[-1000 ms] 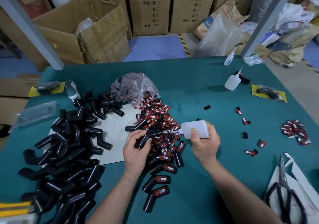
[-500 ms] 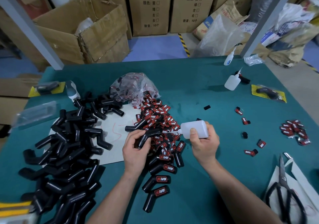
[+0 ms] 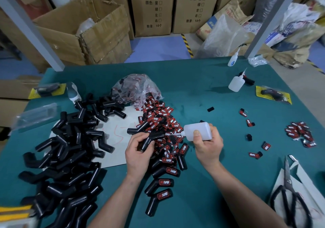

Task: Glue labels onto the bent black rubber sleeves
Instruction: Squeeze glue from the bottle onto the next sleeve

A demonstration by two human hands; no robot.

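Observation:
My left hand (image 3: 138, 153) grips a bent black rubber sleeve (image 3: 151, 138) over the heap of red-and-black labels (image 3: 162, 120). A white glue bottle (image 3: 197, 131) lies sideways in my right hand (image 3: 208, 144), its nozzle pointing left and touching the sleeve's upper part. Many unlabelled black sleeves (image 3: 66, 150) are piled on the left of the green table (image 3: 202, 96). Several labelled sleeves (image 3: 161, 183) lie in front of my hands.
A clear bag of labels (image 3: 135, 89) sits behind the heap. Two more glue bottles (image 3: 236, 82) stand at the back right, loose labels (image 3: 299, 132) lie at the right, scissors (image 3: 288, 194) at the front right. White paper (image 3: 114, 136) underlies the sleeves. Cardboard boxes (image 3: 84, 34) stand beyond the table.
Both hands have stayed almost in place; the bottle's nozzle has closed in on the sleeve held by my left hand.

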